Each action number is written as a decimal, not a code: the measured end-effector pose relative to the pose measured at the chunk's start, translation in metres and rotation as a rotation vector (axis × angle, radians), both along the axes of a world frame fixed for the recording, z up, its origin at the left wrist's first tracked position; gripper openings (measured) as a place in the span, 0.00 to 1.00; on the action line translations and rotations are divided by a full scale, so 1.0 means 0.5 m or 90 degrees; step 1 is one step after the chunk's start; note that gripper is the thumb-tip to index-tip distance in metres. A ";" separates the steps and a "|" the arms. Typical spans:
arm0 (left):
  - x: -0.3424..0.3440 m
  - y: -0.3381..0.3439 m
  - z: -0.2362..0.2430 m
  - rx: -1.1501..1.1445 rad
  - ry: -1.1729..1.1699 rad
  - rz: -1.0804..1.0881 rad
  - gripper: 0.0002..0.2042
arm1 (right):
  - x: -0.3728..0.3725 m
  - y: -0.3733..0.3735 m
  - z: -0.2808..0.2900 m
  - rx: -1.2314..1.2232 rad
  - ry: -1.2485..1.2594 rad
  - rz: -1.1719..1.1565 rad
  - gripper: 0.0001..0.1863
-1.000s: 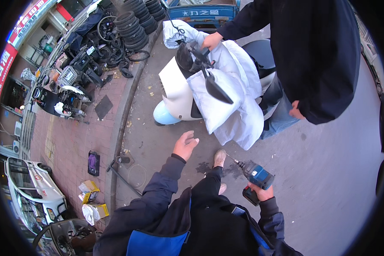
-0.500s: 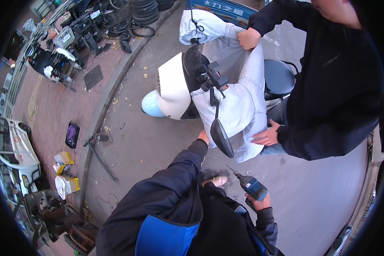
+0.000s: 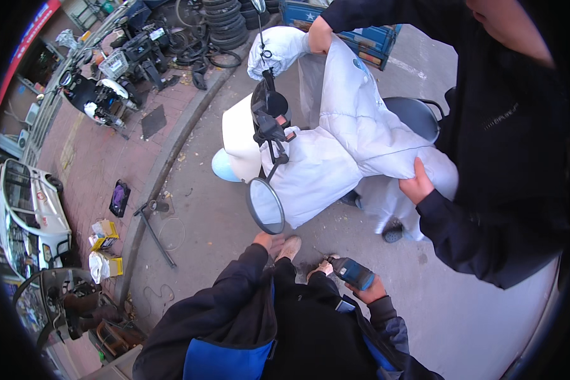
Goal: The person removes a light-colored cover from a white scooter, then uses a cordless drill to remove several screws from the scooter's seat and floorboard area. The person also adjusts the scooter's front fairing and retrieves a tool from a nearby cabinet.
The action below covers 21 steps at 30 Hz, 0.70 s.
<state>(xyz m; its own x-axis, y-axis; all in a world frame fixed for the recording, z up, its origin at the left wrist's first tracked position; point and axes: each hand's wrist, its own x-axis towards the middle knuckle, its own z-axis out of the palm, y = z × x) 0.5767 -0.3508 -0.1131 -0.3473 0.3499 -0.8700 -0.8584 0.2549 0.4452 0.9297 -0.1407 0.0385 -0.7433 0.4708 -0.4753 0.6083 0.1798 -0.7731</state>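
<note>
My right hand (image 3: 372,290) grips the handle of a blue and black cordless drill (image 3: 353,272), held low before me with its thin bit pointing away to the left. Just below a round scooter mirror (image 3: 265,205), my left hand (image 3: 270,241) reaches out empty, its fingers stretched and partly blurred. Ahead stands a scooter with a cream front panel (image 3: 239,136). A silvery-white quilted windshield cover (image 3: 342,149) drapes over its handlebar and front. Another person's hand (image 3: 418,182) holds the cover's near side, and that person's other hand (image 3: 320,35) is at its far upper edge.
The scooter's black seat (image 3: 411,117) lies beside the person in black. To the left run a curb (image 3: 164,155) and brick pavement, with a T-shaped metal bar (image 3: 153,234), yellow boxes (image 3: 106,266), parked scooters and stacked tyres (image 3: 225,22). A blue cart (image 3: 367,41) stands behind.
The other person has spread the cover and drawn it back over the scooter's front toward the seat. My left hand has moved away from the cover, down and left. The drill stays in my right hand.
</note>
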 end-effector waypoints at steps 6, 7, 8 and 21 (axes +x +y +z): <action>0.113 0.001 0.169 0.011 0.314 -0.508 0.24 | 0.057 0.061 -0.068 -0.025 0.110 0.002 0.20; 0.098 0.000 0.206 0.058 0.400 -0.634 0.24 | 0.069 0.071 -0.074 -0.020 0.124 0.006 0.20; 0.067 -0.002 0.248 0.124 0.489 -0.764 0.24 | 0.080 0.079 -0.079 -0.021 0.144 0.010 0.20; -0.219 -0.236 0.739 -0.250 1.403 0.021 0.28 | 0.168 0.045 -0.039 0.061 0.076 0.042 0.21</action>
<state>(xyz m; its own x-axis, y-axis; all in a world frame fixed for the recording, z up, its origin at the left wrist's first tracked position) 0.4674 -0.4688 0.2562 -0.5726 0.2854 0.7686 0.7572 0.5435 0.3622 1.0136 -0.1184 0.0192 -0.8226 0.4579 -0.3371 0.4973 0.2921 -0.8169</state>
